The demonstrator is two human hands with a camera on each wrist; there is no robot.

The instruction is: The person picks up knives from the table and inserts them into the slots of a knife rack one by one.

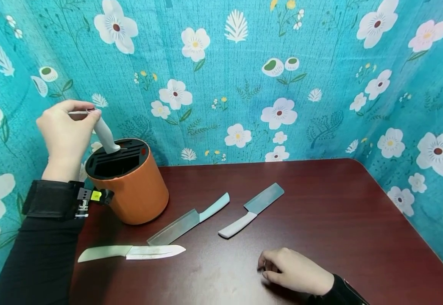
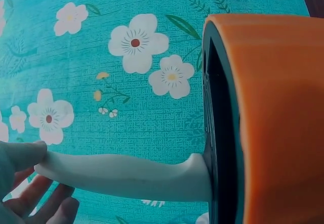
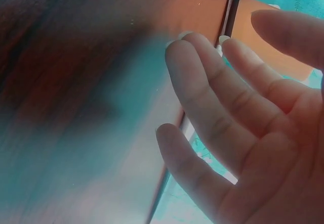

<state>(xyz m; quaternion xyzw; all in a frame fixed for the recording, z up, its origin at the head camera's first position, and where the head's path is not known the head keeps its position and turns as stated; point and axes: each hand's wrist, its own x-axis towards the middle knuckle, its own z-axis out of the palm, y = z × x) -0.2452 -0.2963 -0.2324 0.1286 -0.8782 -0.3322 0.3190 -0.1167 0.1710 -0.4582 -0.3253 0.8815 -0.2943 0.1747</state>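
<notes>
In the head view, I am taking the orange holder [image 1: 145,197] as the centre of the clock. At ten o'clock, the left hand [image 1: 66,131] is making a narrow grip: its thumb and fingertips are pinching the end of a white-handled knife [image 1: 106,136]. This knife is standing in the black slotted top [image 1: 135,149] of the holder, with its handle leaning toward eleven o'clock. How deep its blade is going, I cannot tell.

The right hand [image 1: 295,271] is lying well apart at four o'clock, its fingers bending loosely and holding nothing; whether it is touching the table [image 1: 339,212], I cannot tell.

On the table, a pale green knife [image 1: 131,252] is lying at six o'clock, a large cleaver [image 1: 187,220] near the holder at four o'clock, and a small cleaver [image 1: 252,211] farther, just past three o'clock. Behind, a turquoise flowered cloth [image 1: 213,63] is hanging.
</notes>
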